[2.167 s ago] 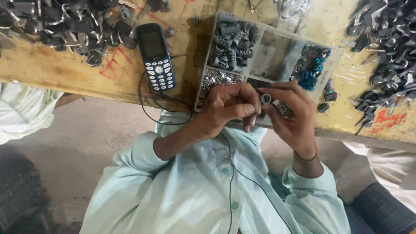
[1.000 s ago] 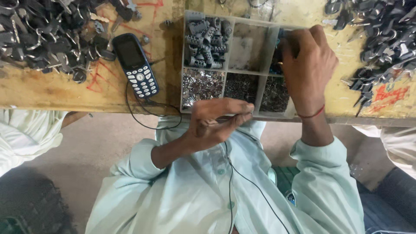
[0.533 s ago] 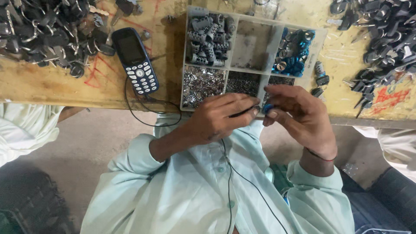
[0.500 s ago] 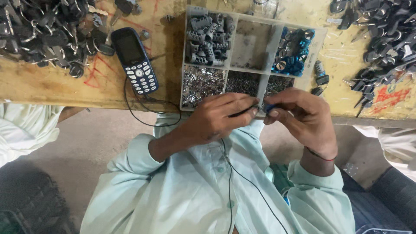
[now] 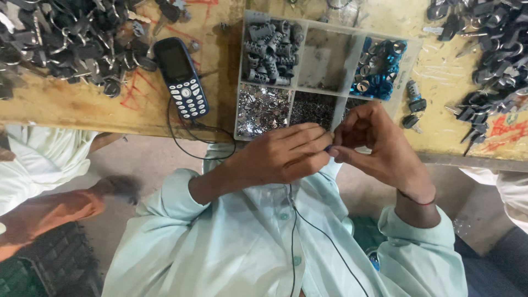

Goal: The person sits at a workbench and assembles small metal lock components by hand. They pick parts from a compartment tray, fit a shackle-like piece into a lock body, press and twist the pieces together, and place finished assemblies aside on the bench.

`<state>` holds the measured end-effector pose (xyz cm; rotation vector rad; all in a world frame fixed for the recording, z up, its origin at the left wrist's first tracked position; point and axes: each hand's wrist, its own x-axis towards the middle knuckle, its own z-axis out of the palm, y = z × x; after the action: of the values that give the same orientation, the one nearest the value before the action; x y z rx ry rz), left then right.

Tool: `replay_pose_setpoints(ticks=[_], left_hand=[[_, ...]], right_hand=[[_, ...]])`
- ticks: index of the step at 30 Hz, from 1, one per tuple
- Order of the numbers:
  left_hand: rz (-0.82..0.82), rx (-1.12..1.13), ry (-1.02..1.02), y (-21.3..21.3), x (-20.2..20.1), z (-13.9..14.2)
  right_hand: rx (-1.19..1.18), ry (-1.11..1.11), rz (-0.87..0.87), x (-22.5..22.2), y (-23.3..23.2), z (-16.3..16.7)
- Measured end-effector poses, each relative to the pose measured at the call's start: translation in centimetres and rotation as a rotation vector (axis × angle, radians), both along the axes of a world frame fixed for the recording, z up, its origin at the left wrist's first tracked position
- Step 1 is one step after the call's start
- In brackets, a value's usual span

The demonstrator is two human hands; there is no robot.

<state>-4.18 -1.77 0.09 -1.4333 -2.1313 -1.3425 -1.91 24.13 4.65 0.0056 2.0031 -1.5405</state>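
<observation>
My left hand [image 5: 283,155] and my right hand [image 5: 379,144] meet fingertip to fingertip just below the table edge, over my pale green shirt. Both pinch a small dark part [image 5: 329,148], mostly hidden by the fingers. A red thread circles my right wrist. Directly above the hands lies a clear compartment tray [image 5: 341,82]. It holds grey cylinders [image 5: 270,45], blue-and-silver parts [image 5: 377,74], tiny silver pieces [image 5: 261,110] and dark small pieces [image 5: 313,109]; one compartment looks empty.
A dark keypad phone [image 5: 181,77] with a black cable lies left of the tray on the worn yellow table [image 5: 82,104]. Heaps of black-headed keys [image 5: 60,33] cover the table's far left and far right [image 5: 492,49]. Another person's arm [image 5: 49,212] is at my left.
One second ago my right hand was reaching into the tray's blue-part compartment. It has come back down to my left hand, and both now hold the small part together.
</observation>
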Motion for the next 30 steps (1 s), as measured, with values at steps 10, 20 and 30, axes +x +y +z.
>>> replay_pose_setpoints(ticks=[10, 20, 30], left_hand=[[0.090, 0.236, -0.629, 2.3, 2.3, 0.4], [0.069, 0.285, -0.689, 1.5, 0.6, 0.2], [0.058, 0.279, -0.737, 2.0, 1.5, 0.0]], right_hand=[[-0.486, -0.195, -0.229, 1.0, -2.0, 0.7], [0.939, 0.368, -0.244, 3.1, 7.4, -1.8], [0.454, 0.420, -0.508, 3.2, 6.6, -2.3]])
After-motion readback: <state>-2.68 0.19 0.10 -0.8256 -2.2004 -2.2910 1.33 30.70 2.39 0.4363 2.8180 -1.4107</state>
